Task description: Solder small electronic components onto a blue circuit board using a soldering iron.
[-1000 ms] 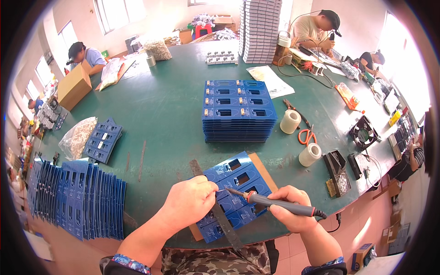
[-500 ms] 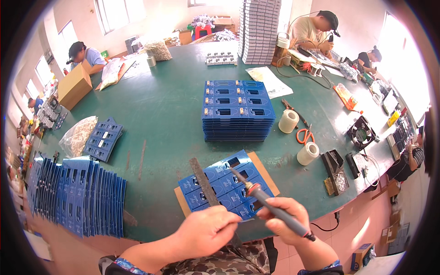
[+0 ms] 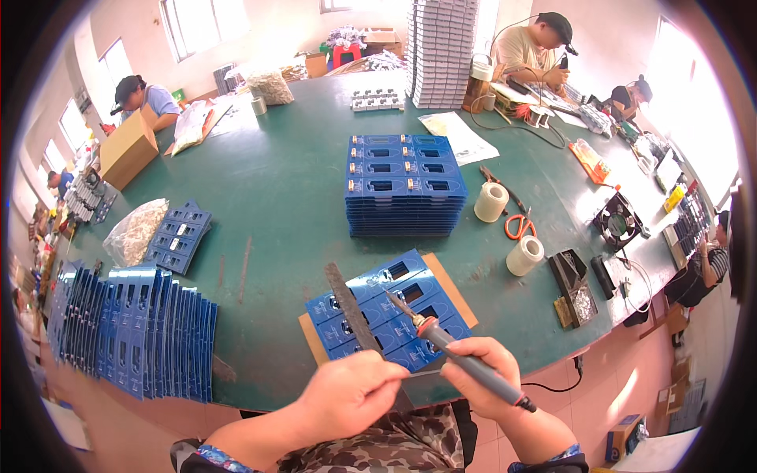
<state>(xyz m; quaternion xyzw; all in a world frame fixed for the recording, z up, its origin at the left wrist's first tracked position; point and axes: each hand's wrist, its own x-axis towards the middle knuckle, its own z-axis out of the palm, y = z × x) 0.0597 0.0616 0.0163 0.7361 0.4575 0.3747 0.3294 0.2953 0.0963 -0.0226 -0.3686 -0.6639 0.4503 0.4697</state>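
My right hand (image 3: 487, 377) grips a grey-handled soldering iron (image 3: 473, 369), its tip pointing up-left over a blue circuit board panel (image 3: 430, 303). The panel has several rectangular cutouts and lies tilted on a brown cardboard sheet (image 3: 456, 288). A dark, worn flat bar (image 3: 347, 299) crosses the panel's left part. My left hand (image 3: 355, 394) is closed over the bar's near end, thumb and finger pinched together; what the fingertips hold, if anything, is too small to make out.
Beyond the panel rises a stack of blue panels (image 3: 404, 213). More panels (image 3: 134, 339) stand on edge at left. At right are tape rolls (image 3: 524, 256), orange-handled scissors (image 3: 520, 226), a dark tray (image 3: 574, 288) and a fan (image 3: 617, 221). Co-workers (image 3: 532, 47) sit around the table.
The soldering iron's tip has shifted slightly left and down over the panel. My left hand stays by the bar's near end, and the whole view has shifted a little.
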